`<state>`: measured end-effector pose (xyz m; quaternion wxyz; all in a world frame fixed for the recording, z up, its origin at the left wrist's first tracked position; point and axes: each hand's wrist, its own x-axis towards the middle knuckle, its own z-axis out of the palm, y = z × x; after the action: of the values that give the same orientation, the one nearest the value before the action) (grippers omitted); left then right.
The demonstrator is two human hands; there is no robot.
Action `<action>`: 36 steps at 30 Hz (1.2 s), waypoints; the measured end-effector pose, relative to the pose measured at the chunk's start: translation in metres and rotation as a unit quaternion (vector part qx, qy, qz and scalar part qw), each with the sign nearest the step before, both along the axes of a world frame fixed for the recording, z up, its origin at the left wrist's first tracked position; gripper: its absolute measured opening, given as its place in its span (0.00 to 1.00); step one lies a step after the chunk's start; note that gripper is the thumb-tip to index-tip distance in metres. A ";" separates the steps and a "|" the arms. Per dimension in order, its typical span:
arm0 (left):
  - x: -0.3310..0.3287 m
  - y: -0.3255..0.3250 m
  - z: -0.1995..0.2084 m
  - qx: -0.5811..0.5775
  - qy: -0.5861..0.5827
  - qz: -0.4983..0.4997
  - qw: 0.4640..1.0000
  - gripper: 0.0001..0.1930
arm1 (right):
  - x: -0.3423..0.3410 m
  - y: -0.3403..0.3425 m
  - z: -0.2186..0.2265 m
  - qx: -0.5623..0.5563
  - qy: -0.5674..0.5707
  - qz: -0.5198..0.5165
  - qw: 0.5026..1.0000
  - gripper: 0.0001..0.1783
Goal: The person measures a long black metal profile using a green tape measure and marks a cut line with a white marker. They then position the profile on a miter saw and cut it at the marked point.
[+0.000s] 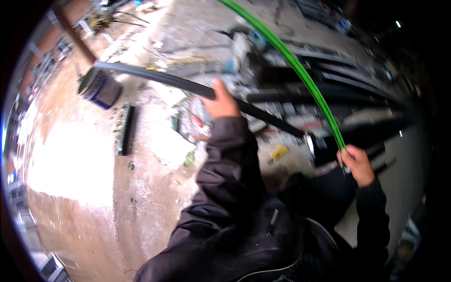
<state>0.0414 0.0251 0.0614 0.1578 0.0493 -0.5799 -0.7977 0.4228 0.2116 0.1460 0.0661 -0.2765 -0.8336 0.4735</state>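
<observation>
My left hand (221, 103) is closed around a long dark bar (159, 77), thumb pointing up over its top side. The bar slants from the upper left down to the right, in front of my body. Farther right, my right hand (359, 165) grips the lower end of a long bright green strip (300, 70). From there the strip curves up and to the left, out of the top of the view. Whether it is a solid strip or a tube I cannot tell. Both hands look slightly blurred.
A dark bucket (102, 90) stands on the floor at the upper left, beside a brown post (75, 37). A dark rectangular block (125, 129) lies nearer. Long black profiles (329, 96) lie at the right, and a small yellow object (279, 152) lies among scattered scraps.
</observation>
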 end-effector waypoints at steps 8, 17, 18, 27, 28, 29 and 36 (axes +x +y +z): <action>0.033 0.036 -0.026 0.079 0.120 -0.232 0.962 0.16 | 0.025 0.010 -0.021 -0.067 0.045 -0.112 0.990 0.12; 0.026 0.055 -0.036 -0.043 0.216 -0.291 0.931 0.15 | 0.033 0.013 -0.016 -0.026 0.063 -0.106 0.992 0.13; 0.022 0.067 -0.047 -0.010 0.224 -0.294 0.929 0.15 | 0.036 0.013 -0.017 -0.031 0.066 -0.106 0.992 0.13; 0.024 0.071 -0.058 -0.108 0.290 -0.257 0.916 0.13 | 0.055 0.004 -0.021 -0.040 0.066 -0.126 0.989 0.13; 0.024 0.070 -0.058 -0.104 0.300 -0.252 0.914 0.13 | 0.057 0.003 -0.021 -0.045 0.064 -0.131 0.988 0.13; 0.023 0.070 -0.059 -0.099 0.311 -0.248 0.912 0.14 | 0.059 0.001 -0.021 -0.041 0.062 -0.133 0.988 0.13; 0.029 0.073 -0.064 -0.107 0.300 -0.289 0.903 0.11 | 0.070 -0.001 -0.023 -0.026 0.051 -0.140 0.988 0.13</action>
<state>0.0709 0.0978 -0.0024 0.0909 -0.3794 -0.5761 -0.7182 0.4931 0.2103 0.1235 0.1673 -0.3674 -0.7697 0.4945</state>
